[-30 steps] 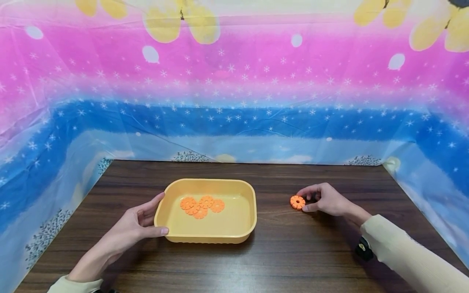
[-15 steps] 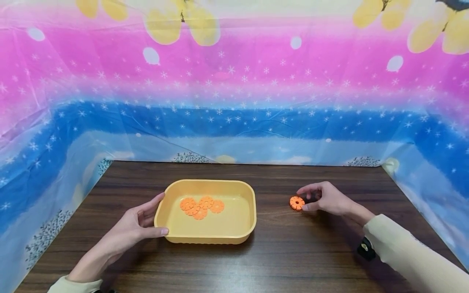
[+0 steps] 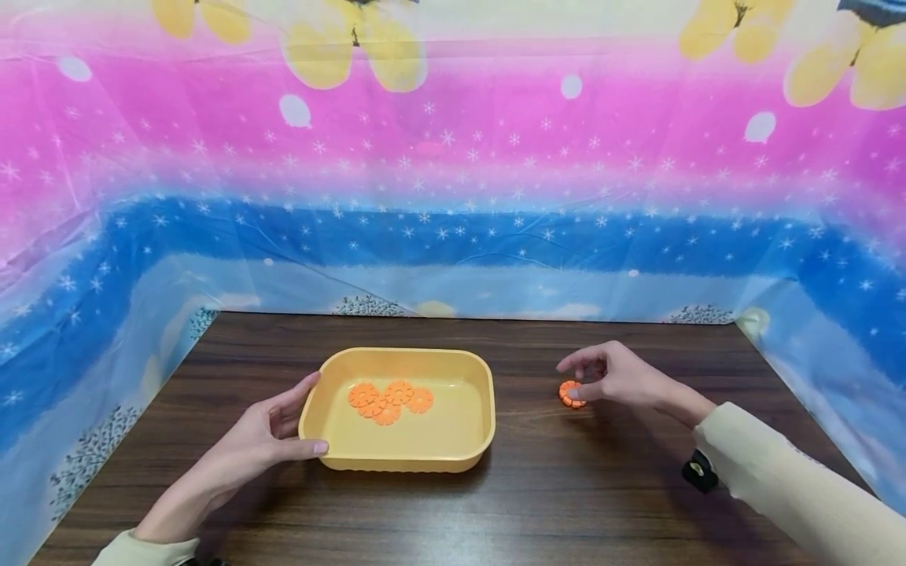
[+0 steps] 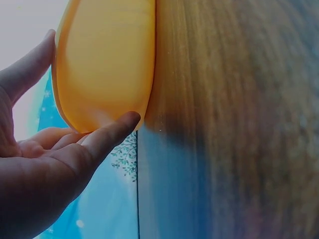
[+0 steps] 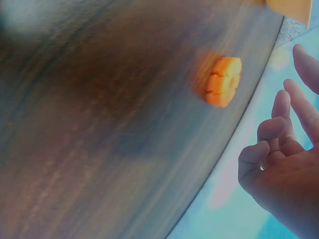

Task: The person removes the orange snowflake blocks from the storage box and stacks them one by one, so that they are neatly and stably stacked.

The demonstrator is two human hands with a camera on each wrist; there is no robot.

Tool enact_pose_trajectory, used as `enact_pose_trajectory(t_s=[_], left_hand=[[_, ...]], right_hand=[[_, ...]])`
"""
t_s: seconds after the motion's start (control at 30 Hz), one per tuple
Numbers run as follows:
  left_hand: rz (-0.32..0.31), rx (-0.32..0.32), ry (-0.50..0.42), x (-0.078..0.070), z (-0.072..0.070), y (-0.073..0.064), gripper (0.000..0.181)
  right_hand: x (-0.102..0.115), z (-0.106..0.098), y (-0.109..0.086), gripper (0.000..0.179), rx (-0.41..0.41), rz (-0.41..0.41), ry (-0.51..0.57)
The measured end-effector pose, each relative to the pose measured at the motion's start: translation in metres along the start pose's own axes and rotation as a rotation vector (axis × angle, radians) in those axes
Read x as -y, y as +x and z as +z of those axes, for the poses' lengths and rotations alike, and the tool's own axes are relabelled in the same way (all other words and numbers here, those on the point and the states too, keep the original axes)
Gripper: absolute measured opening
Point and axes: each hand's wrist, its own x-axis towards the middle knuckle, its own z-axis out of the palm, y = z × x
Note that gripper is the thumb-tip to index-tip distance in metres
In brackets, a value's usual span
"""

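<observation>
A yellow plastic tray (image 3: 410, 465) stands on the table, with several flat notched orange discs (image 3: 385, 413) overlapping inside it. My left hand (image 3: 244, 448) holds the tray's left end between thumb and fingers; the left wrist view shows fingers (image 4: 107, 134) against its outer wall. To the right, a short stack of orange notched discs (image 3: 566, 399) lies on the wood. Above it hovers my right hand (image 3: 623, 381), thumb overlapping the stack in the head view. The right wrist view shows a gap between the hand's loose fingers and the orange stack (image 5: 224, 82).
The dark wood-grain table (image 3: 453, 519) runs back to a printed cloth backdrop (image 3: 453, 251) that rises behind and on both sides. A black band (image 3: 699, 472) sits at the right sleeve (image 3: 764, 464).
My right hand has lifted slightly and shifted left, its thumb now covering part of the orange stack. The stack, the tray and the left hand stay about where they were.
</observation>
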Motion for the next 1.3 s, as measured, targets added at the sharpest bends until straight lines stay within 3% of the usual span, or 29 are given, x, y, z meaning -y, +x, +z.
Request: enact_pose_trajectory(t_s=[0.87, 1.13, 1.3], left_hand=[[-0.037, -0.024, 0.004, 0.0, 0.001, 0.0, 0.103], [-0.039, -0.032, 0.017, 0.001, 0.0, 0.001, 0.102], [-0.038, -0.035, 0.032, 0.001, 0.0, 0.001, 0.102]], right_hand=[[0.044, 0.009, 0.038, 0.034, 0.051, -0.084, -0.103], [0.065, 0.009, 0.048, 0.035, 0.09, -0.068, -0.108], [0.077, 0.01, 0.058, 0.034, 0.102, -0.121, -0.136]])
